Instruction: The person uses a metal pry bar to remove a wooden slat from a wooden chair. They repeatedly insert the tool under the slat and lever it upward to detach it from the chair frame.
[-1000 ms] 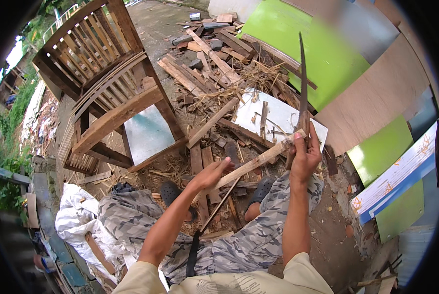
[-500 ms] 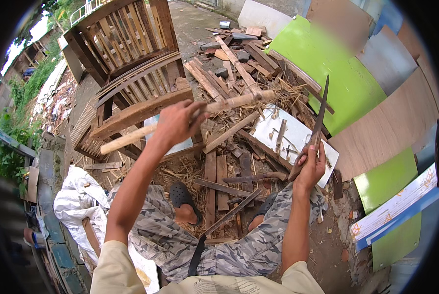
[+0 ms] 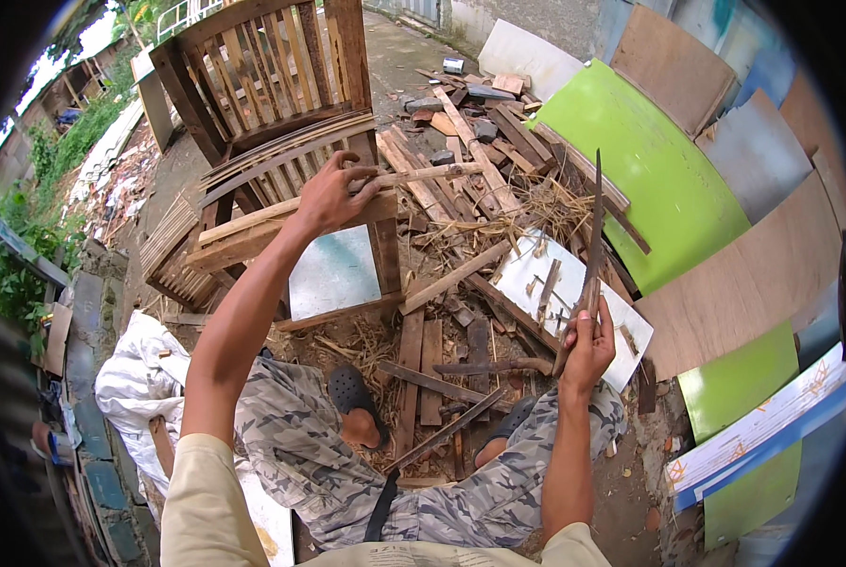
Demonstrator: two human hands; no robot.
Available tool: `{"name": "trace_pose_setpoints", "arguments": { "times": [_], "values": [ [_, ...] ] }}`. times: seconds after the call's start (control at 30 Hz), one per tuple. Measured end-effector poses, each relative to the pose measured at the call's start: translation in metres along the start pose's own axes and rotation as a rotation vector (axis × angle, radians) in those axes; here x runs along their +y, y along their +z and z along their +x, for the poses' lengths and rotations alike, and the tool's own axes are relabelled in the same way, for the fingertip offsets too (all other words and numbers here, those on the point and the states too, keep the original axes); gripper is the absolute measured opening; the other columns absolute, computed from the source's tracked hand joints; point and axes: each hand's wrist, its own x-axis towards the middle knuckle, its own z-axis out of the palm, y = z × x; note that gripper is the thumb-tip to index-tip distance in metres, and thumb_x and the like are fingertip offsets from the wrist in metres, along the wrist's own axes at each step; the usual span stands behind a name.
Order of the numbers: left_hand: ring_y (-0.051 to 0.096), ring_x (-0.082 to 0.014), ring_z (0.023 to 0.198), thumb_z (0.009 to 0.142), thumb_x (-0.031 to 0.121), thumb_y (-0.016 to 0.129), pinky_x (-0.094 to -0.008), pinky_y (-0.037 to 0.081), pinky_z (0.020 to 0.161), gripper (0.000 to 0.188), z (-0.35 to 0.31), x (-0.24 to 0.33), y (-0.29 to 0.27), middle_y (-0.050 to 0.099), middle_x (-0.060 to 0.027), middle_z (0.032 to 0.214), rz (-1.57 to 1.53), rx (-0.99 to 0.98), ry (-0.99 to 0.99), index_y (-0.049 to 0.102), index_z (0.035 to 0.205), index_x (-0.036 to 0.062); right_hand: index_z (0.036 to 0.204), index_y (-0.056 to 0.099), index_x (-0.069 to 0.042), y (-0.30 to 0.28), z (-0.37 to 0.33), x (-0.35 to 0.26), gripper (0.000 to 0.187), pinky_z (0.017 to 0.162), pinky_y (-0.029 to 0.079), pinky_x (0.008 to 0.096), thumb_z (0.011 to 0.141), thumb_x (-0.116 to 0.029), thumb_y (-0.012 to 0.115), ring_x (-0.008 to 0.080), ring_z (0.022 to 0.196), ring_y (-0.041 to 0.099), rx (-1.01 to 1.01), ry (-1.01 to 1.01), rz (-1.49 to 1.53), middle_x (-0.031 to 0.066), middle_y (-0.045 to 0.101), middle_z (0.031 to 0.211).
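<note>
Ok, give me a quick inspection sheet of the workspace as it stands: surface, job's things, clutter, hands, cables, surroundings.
Surface: bare ground strewn with straw and wood offcuts.
Job's things: a long wooden stick, held out over the wooden chair; a long dark blade, upright.
Clutter: pile of broken planks; a white board with wood scraps on it; loose slats between the feet.
Hands: left hand grips the stick's end; right hand grips the blade's lower end.
Cables: nothing seen.
Surroundings: green panels and brown plywood sheets to the right; white sack and greenery to the left.
</note>
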Motion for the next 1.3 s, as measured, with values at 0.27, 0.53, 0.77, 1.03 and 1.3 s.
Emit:
{"name": "trace_pose_setpoints", "arguments": {
  "times": [0.27,0.53,0.77,1.03,1.3],
  "values": [
    [0.065,-0.0438,0.111,0.091,0.075,0.045,-0.0494,0.054,0.092,0.098,0.025,0.006,0.003,0.056,-0.0354,0.13,0.04,-0.183,-0.407,0.035,0.149,-0.0036,0.143,0.051,0.002,0.012,-0.017,0.008,0.048,0.051,0.039,0.0191,0.097,-0.009,0.061,0.0034,0.058,0.049,-0.262,-0.055,-0.049,-0.0012,0.059,0.075],
    [0.067,-0.0451,0.104,0.093,0.075,0.04,-0.0512,0.054,0.089,0.094,0.007,-0.008,-0.008,0.064,-0.0321,0.117,0.11,-0.243,-0.417,0.04,0.146,-0.0029,0.142,0.053,0.0,0.015,-0.02,0.01,0.048,0.05,0.039,0.0198,0.097,-0.012,0.064,0.0034,0.056,0.049,-0.307,-0.062,-0.07,-0.0013,0.06,0.075],
    [0.059,-0.0444,0.122,0.092,0.075,0.043,-0.0496,0.046,0.106,0.1,0.013,-0.016,0.0,0.058,-0.0359,0.128,0.045,-0.237,-0.364,0.028,0.152,-0.0031,0.146,0.047,0.004,0.01,-0.028,0.008,0.056,0.07,0.045,0.0196,0.095,-0.013,0.064,0.0058,0.077,0.054,-0.447,-0.134,-0.117,0.0018,0.063,0.095],
    [0.032,-0.0446,0.145,0.064,0.096,0.054,-0.0478,0.026,0.122,0.149,0.04,0.005,-0.006,0.029,-0.0371,0.154,-0.243,-0.654,-0.423,-0.011,0.158,-0.0005,0.151,0.042,0.003,0.044,-0.087,-0.007,0.063,0.07,0.047,0.021,0.093,-0.008,0.063,0.006,0.077,0.053,-0.6,-0.178,-0.12,0.0014,0.061,0.096],
    [0.031,-0.0436,0.147,0.065,0.096,0.053,-0.0511,0.026,0.122,0.149,0.035,-0.005,-0.009,0.028,-0.0353,0.156,-0.221,-0.694,-0.424,-0.012,0.157,-0.0004,0.146,0.046,0.007,0.059,-0.105,-0.02,0.058,0.089,0.051,0.0276,0.092,-0.007,0.063,0.0157,0.103,0.065,-0.6,-0.211,-0.166,0.0164,0.067,0.122]
  ]
}}
